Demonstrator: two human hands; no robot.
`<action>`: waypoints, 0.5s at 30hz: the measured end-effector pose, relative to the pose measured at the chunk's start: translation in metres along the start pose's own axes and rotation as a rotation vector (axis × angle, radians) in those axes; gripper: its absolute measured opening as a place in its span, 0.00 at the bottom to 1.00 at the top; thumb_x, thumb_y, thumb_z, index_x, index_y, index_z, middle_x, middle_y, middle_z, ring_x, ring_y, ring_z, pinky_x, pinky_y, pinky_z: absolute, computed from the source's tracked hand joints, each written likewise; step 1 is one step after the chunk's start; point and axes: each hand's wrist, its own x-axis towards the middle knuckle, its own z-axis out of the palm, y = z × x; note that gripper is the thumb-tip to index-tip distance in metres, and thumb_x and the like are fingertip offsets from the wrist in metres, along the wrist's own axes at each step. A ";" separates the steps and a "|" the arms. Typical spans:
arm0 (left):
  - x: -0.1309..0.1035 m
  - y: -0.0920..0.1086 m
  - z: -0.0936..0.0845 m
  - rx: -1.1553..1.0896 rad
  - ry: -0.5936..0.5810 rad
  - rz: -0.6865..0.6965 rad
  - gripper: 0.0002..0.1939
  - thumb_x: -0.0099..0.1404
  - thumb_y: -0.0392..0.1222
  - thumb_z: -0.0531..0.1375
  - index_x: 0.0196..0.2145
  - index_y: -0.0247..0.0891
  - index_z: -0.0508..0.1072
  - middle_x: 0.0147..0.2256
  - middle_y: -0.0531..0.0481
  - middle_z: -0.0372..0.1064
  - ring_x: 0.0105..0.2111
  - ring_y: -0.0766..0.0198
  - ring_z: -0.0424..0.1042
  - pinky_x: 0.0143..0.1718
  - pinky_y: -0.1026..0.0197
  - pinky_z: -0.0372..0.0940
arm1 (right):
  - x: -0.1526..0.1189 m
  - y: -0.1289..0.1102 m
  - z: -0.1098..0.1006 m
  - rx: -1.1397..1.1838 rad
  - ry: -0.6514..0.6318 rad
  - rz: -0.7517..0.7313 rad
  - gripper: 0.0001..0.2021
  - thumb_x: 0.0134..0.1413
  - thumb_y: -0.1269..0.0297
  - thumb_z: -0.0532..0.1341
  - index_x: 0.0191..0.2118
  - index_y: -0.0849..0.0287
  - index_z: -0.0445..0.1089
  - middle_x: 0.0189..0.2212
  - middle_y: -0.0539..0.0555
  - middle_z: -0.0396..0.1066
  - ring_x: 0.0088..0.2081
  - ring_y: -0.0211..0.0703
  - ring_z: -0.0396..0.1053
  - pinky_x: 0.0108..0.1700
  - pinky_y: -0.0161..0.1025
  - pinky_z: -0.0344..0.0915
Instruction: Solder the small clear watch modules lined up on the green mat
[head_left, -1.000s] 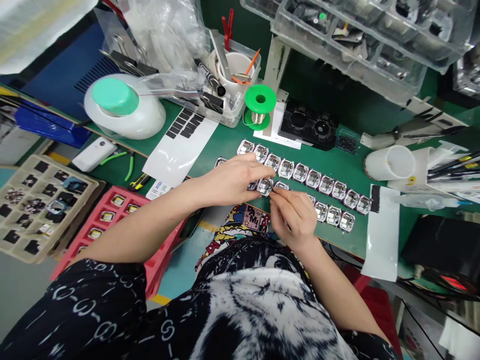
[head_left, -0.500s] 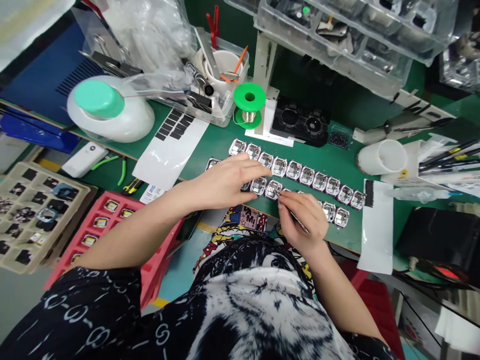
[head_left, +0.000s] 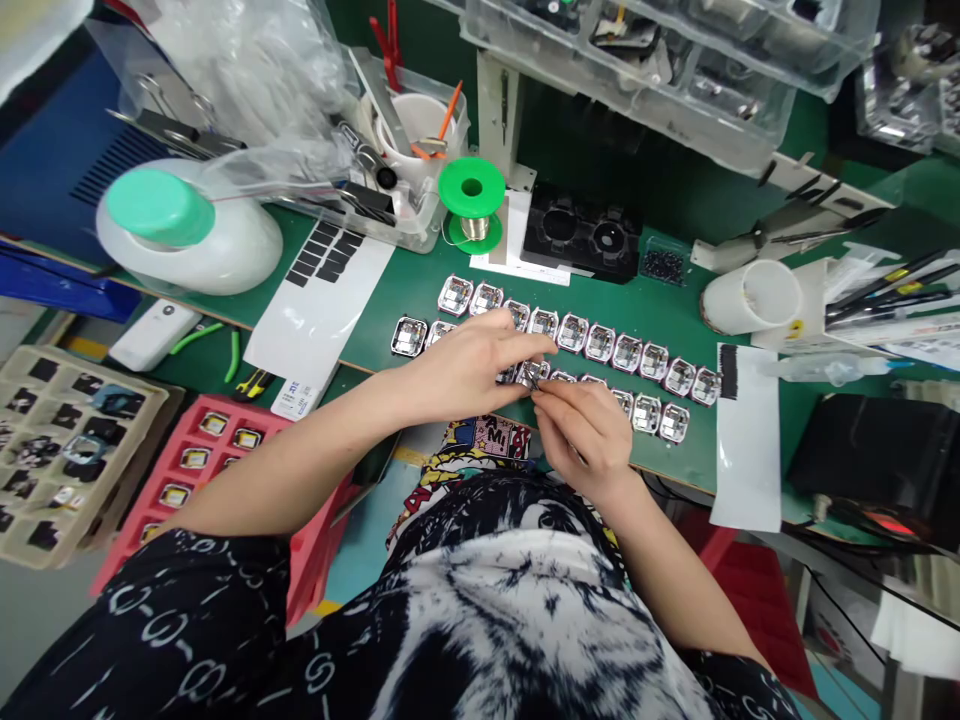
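Two rows of small silver watch cases (head_left: 573, 332) with circuit parts inside lie on the green bench. My left hand (head_left: 469, 365) reaches over the near row, with its thumb and index finger on either side of one watch case (head_left: 534, 373). My right hand (head_left: 585, 430) pinches thin metal tweezers (head_left: 532, 380), whose tips reach into that same case. The fingers of both hands partly cover the neighbouring cases. At the left end of the near row sits a darker-rimmed case (head_left: 409, 337).
Behind the rows stand a green solder spool (head_left: 472, 187) and a black fixture (head_left: 581, 235). A white bottle (head_left: 232, 250) is at the left, above a red foam tray (head_left: 202, 405) and a beige parts tray (head_left: 22, 380). To the right are a white cup (head_left: 754, 297) and a black box (head_left: 874, 460).
My left hand has shifted right relative to the watch cases, bringing its thumb and index finger around one. The tweezers stay at that case. The whole view has shifted a little.
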 end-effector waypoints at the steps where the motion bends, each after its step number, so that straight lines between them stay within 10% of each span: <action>1: 0.000 0.000 0.000 0.005 0.000 0.002 0.23 0.69 0.40 0.63 0.61 0.45 0.69 0.42 0.47 0.69 0.45 0.55 0.66 0.45 0.57 0.64 | 0.000 0.000 0.000 -0.015 -0.009 -0.011 0.22 0.56 0.77 0.68 0.56 0.56 0.72 0.51 0.57 0.78 0.48 0.48 0.76 0.47 0.48 0.75; 15: 0.001 -0.002 0.002 0.033 0.008 0.018 0.22 0.69 0.40 0.64 0.59 0.44 0.70 0.43 0.47 0.71 0.46 0.55 0.66 0.46 0.56 0.65 | 0.000 -0.002 0.001 -0.098 -0.051 -0.072 0.21 0.59 0.75 0.67 0.58 0.59 0.71 0.52 0.59 0.78 0.47 0.48 0.75 0.45 0.47 0.74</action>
